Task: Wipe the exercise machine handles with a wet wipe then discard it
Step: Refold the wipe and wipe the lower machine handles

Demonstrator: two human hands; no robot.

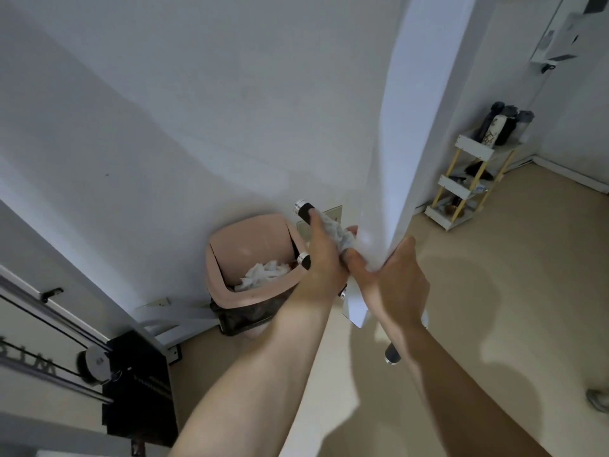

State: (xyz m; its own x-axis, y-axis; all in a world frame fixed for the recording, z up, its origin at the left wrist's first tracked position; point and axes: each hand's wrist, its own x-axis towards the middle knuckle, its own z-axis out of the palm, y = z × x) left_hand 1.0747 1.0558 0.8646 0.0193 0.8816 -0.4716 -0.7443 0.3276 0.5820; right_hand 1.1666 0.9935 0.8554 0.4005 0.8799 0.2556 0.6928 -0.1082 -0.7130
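The lone head-worn camera (wide-angle) looks forward and down, near a white wall and beige floor.

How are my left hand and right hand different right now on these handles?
The left hand holds a white wet wipe wrapped round the upper handle. The right hand holds no wipe and grips the lower handle, whose black end shows below its wrist. The left hand is nearer the pink bin, while the right hand is over the beige floor. Both are closed round silver-capped black handles.
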